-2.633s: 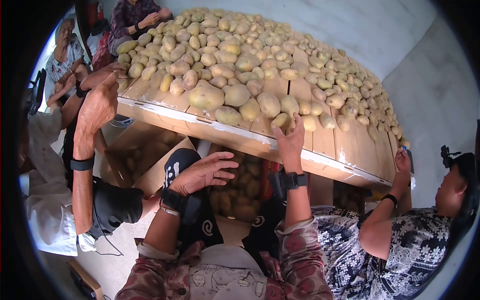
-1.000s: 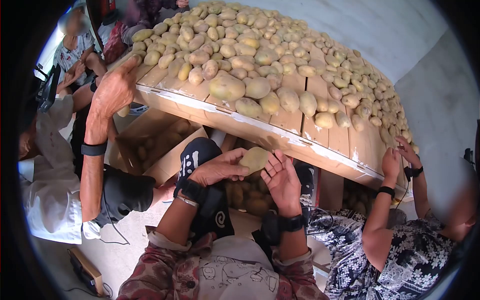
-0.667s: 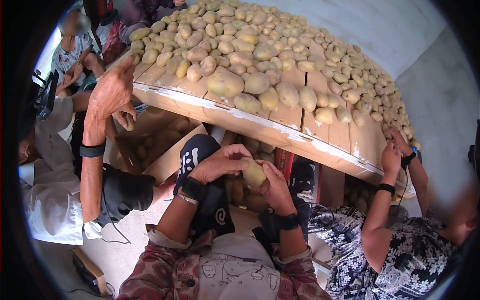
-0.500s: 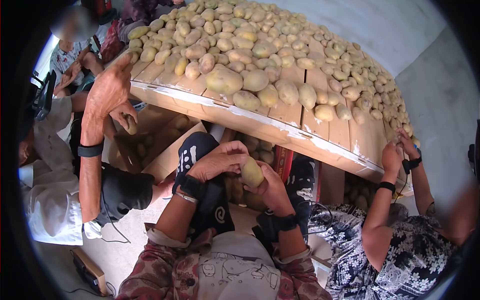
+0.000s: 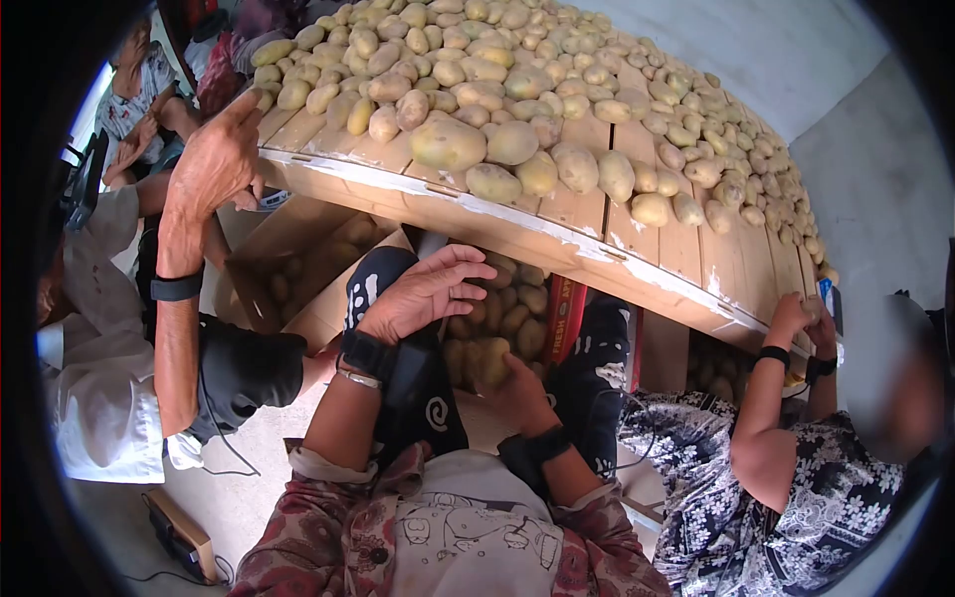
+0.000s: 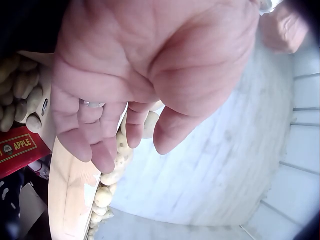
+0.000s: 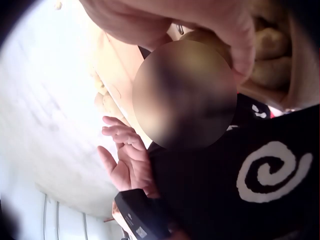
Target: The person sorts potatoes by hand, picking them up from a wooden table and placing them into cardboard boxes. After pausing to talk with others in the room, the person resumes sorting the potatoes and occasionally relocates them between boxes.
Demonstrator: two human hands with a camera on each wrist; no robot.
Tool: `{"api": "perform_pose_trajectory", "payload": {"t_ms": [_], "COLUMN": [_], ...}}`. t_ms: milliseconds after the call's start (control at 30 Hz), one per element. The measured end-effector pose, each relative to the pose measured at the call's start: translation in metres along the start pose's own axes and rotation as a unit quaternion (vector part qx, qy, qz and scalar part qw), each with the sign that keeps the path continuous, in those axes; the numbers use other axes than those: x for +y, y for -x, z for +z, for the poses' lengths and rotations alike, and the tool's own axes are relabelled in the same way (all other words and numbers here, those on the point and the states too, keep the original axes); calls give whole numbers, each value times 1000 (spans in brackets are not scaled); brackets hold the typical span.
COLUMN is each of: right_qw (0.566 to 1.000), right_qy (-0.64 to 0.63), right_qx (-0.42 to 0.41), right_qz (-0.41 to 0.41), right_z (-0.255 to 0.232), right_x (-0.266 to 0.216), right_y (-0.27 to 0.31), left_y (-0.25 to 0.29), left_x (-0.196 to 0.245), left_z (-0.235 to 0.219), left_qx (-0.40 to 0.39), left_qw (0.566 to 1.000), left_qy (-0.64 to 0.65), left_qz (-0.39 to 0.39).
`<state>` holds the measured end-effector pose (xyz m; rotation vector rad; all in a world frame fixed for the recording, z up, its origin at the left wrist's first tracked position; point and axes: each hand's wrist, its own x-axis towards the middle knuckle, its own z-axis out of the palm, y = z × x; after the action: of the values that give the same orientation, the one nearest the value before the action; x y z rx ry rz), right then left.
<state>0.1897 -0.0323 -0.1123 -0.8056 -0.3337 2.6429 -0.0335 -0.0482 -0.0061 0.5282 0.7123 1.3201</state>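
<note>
My left hand is held up below the table edge, its fingers loosely extended and the palm bare. In the left wrist view that left hand carries a ring and nothing else. Low in front of my lap, my right hand grips a yellowish potato between thumb and fingers. Behind it are more potatoes in a box with a red printed side. The right wrist view shows my right hand from close up, the area under its fingers mostly blurred.
Potatoes of many sizes cover a cardboard-topped table; a big one lies near the front edge. An open carton with potatoes stands at the left. People sit close on both sides, one with an arm near the table corner.
My right hand first touched a potato at the table edge. Both hands then held it between them. Since then the left has let go, and the right has lowered the potato towards the box.
</note>
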Motion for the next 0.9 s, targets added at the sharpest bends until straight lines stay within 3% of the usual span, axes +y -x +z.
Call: {"api": "perform_pose_trajectory", "payload": {"t_ms": [33, 67, 133, 167, 233, 433, 567, 700, 833, 900], "right_qw": [997, 997, 958, 957, 968, 987, 984, 970, 899, 834], "right_qy": [-14, -15, 57, 57, 72, 86, 90, 120, 198, 285], "right_qx": [17, 18, -64, -66, 96, 102, 113, 120, 141, 146], "right_qz": [-72, -72, -275, -278, -219, -91, -106, -174, -365, -450], "right_z": [-11, -25, -32, -35, 5, -1, 1, 17, 46, 48], "right_x": [-2, -5, -14, -16, -26, -17, -25, -66, -130, -169], "right_y": [-4, -10, -20, -22, -6, 1, 6, 10, 20, 18], "left_y": [2, 3, 3, 4, 4, 4, 4, 2, -1, 1], "left_x": [1, 3, 4, 2, 4, 2, -1, -1, 1, -1], "left_z": [0, 2, 2, 1, 1, 2, 6, 7, 11, 11], "left_qx": [0, 9, 14, 7, 0, 3, -1, -16, -9, -19], "left_qw": [1000, 1000, 1000, 1000, 1000, 1000, 1000, 999, 999, 999], "left_qy": [0, -6, -15, -11, -7, -18, -13, -27, -30, -31], "left_qz": [0, 0, 2, 4, 10, 3, -3, -8, -19, -13]}}
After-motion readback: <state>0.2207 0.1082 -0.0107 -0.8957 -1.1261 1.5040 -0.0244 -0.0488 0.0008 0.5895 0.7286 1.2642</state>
